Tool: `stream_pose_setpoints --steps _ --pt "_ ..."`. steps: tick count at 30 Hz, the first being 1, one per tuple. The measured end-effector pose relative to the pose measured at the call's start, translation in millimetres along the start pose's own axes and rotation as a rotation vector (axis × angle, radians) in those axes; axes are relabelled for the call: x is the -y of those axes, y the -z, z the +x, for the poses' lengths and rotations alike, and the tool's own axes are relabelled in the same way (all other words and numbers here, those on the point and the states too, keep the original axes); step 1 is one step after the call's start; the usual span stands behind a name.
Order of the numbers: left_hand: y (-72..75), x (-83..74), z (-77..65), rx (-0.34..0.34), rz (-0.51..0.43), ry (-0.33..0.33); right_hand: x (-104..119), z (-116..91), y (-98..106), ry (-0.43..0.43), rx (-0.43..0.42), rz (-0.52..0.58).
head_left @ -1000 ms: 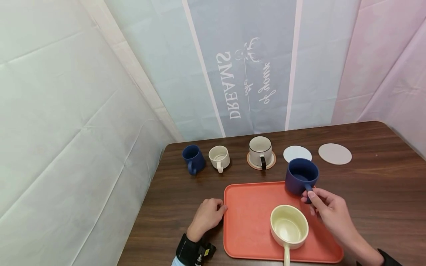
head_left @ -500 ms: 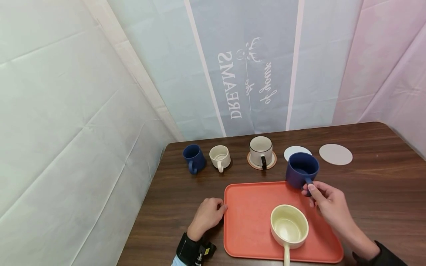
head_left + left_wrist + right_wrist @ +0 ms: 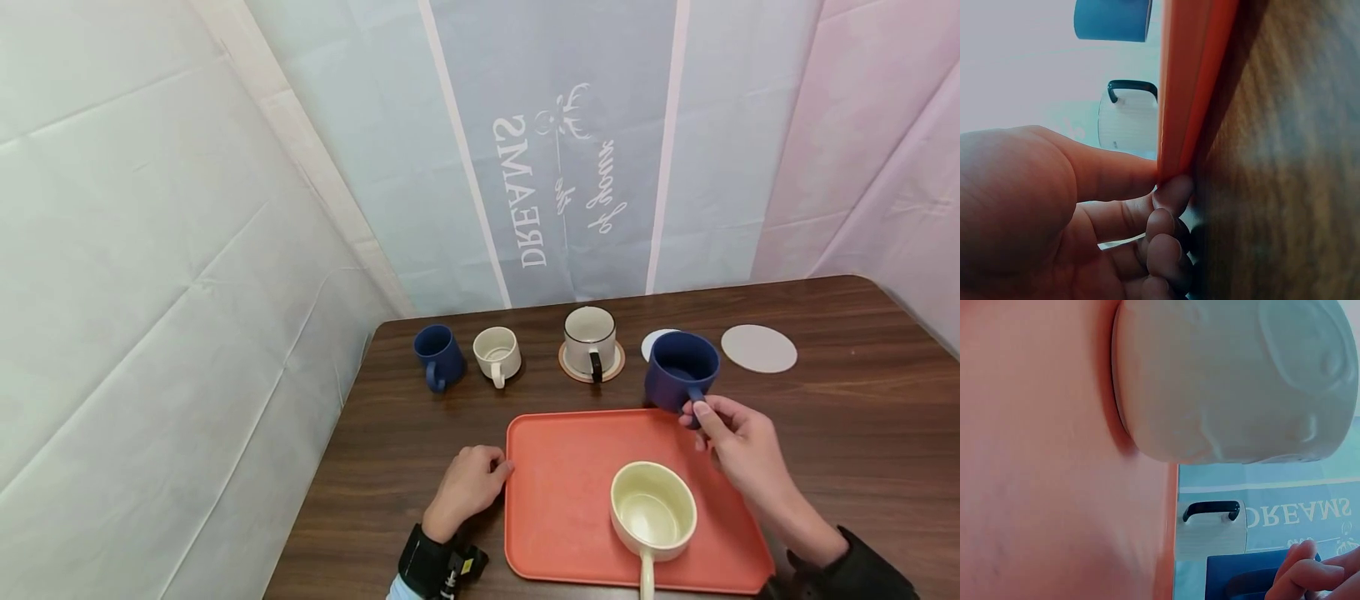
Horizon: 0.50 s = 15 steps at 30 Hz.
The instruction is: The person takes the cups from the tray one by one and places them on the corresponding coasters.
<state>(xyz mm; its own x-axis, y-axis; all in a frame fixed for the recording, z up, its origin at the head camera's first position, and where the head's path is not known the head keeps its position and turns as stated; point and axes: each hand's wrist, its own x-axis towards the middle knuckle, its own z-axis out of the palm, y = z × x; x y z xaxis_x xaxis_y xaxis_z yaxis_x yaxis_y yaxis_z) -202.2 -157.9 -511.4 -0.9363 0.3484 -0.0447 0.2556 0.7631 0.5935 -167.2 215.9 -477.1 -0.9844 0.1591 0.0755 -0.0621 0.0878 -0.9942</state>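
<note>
My right hand (image 3: 746,446) pinches the handle of a wide blue mug (image 3: 681,369), held upright above the tray's far edge. From the head view this mug partly covers a white round coaster (image 3: 656,342). At the left rim of an orange tray (image 3: 562,500), my left hand (image 3: 467,490) grips the edge between thumb and curled fingers; the left wrist view shows the thumb (image 3: 1113,175) against the rim. On the tray stands a pale yellow bowl (image 3: 652,510) with a long handle pointing towards me, its embossed side (image 3: 1235,381) close in the right wrist view.
Along the back stand a smaller blue mug (image 3: 438,357), a cream cup (image 3: 497,354) and a white black-handled mug (image 3: 589,337) on a coaster (image 3: 617,367). A beige round coaster (image 3: 759,348) lies at back right on the wooden table (image 3: 862,400). Printed cloth (image 3: 585,167) hangs behind.
My right hand has carried the wide blue mug away from me, off the tray's far right corner and further over the white coaster. The left hand stays at the tray's rim.
</note>
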Motion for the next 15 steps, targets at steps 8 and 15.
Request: stream_pose_setpoints --steps 8,15 --pt "0.3 0.4 0.8 -0.001 0.004 0.011 -1.1 7.6 1.5 0.009 -0.001 -0.094" --pt "0.0 -0.1 0.1 0.0 0.0 0.0 -2.3 13.4 1.8 0.018 0.003 -0.117"
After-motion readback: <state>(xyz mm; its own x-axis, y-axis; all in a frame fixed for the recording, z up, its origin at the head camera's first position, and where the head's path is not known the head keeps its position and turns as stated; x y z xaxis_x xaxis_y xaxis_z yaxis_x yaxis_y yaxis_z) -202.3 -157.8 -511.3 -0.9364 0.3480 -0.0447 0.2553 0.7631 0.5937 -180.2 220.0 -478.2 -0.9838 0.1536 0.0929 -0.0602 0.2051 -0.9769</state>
